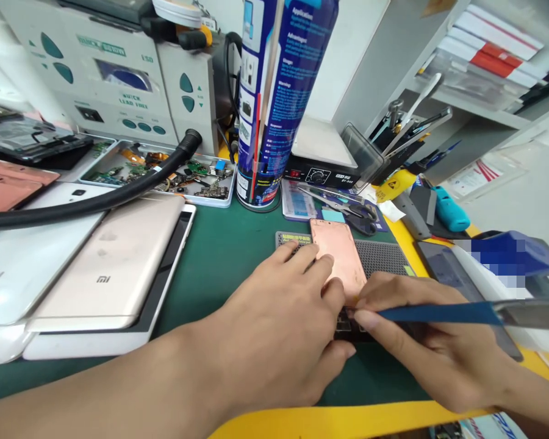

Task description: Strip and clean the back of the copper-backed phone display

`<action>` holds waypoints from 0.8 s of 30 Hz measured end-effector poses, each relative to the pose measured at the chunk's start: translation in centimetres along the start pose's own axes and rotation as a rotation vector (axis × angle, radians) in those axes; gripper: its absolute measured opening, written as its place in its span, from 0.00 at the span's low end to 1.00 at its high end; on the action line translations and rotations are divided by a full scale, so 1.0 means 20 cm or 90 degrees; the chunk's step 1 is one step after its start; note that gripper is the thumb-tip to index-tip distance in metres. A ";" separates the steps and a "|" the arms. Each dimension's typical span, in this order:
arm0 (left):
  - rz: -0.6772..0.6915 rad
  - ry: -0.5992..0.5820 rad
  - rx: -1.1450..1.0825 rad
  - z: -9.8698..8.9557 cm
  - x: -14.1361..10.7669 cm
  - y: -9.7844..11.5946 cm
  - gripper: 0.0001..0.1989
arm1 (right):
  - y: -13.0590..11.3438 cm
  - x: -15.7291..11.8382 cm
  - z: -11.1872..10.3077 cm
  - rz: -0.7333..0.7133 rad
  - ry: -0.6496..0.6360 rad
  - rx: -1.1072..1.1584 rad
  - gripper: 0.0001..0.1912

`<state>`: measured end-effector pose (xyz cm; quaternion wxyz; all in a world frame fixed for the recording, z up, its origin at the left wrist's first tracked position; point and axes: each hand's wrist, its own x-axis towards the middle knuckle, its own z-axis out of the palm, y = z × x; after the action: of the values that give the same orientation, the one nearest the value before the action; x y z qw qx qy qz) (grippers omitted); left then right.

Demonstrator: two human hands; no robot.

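A phone with a copper-pink plate (338, 253) over its upper part lies on a dark grey perforated pad (384, 259). My left hand (286, 317) rests over the phone's left side, its fingers spread and bent along the edge, the thumb near the lower end. In my right hand (421, 341) a blue flat-handled tool (443, 313) is pinched between thumb and fingers. Its tip meets the phone's lower part, where the fingers partly hide it. Below the pink plate a dark section of the phone shows between the hands.
Several phones and covers, one a gold back (114, 262), lie at the left. Behind stand a tray of small parts (231, 192), a blue spray can (274, 103) and a grey soldering station (119, 67) with a black hose. Scissors (343, 204) lie beyond the pad.
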<state>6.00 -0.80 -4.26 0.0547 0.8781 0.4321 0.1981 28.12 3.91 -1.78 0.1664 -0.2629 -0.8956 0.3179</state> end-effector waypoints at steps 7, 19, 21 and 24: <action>-0.002 -0.006 -0.003 0.01 -0.01 0.00 0.24 | 0.00 0.01 -0.01 -0.013 -0.005 0.001 0.11; 0.017 0.036 0.020 0.01 -0.02 -0.01 0.24 | 0.00 0.01 -0.01 0.043 -0.030 0.079 0.09; 0.015 0.027 0.013 0.02 -0.02 -0.01 0.24 | 0.01 0.01 -0.02 0.064 -0.067 0.076 0.08; 0.011 0.023 0.010 0.02 -0.02 -0.01 0.24 | 0.01 0.01 -0.05 0.071 -0.067 0.028 0.07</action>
<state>5.75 -0.99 -4.79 0.0383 0.8785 0.4268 0.2113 28.42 4.68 -1.18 0.1070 -0.2920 -0.8799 0.3594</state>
